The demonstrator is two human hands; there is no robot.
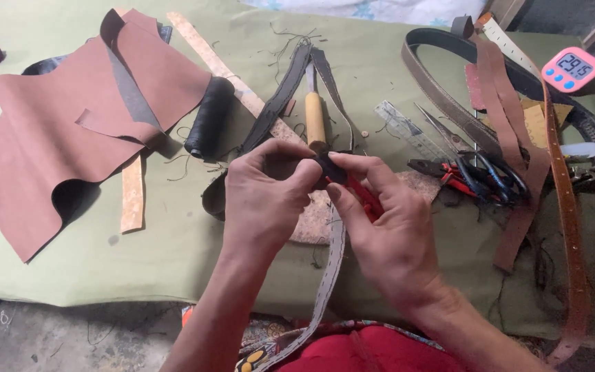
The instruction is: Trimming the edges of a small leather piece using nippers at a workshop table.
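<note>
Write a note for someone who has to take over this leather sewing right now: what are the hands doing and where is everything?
Left hand: pinching the dark end of the grey stitched strap from the left.
Right hand: pinching the same end from the right, with a red-handled tool held under its fingers.
Strap: runs from the hands down toward the lap; stitching shows along its edges.
On the green cloth: black thread spool, wooden-handled tool, clear ruler, pliers, brown leather pieces, belts, pink timer.
Done: strap edges stitched. Left: I cannot tell what remains at the end.
</note>
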